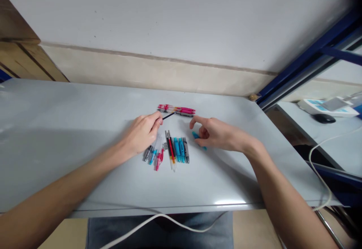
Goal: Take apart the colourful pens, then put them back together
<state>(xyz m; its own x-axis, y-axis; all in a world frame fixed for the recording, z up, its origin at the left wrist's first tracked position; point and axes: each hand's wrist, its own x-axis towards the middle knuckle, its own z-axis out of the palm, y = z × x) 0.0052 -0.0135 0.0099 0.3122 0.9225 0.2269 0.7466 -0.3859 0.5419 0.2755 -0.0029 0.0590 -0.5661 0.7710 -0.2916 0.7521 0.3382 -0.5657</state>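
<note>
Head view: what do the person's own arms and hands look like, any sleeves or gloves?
The left arm and right arm are bare out to the picture's edge. The left hand and right hand are ungloved. No sleeve, watch or marking shows.

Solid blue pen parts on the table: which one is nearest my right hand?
The slanted blue part, partly hidden by the right hand. The other two blue parts lie side by side, left of the grey part.
</note>
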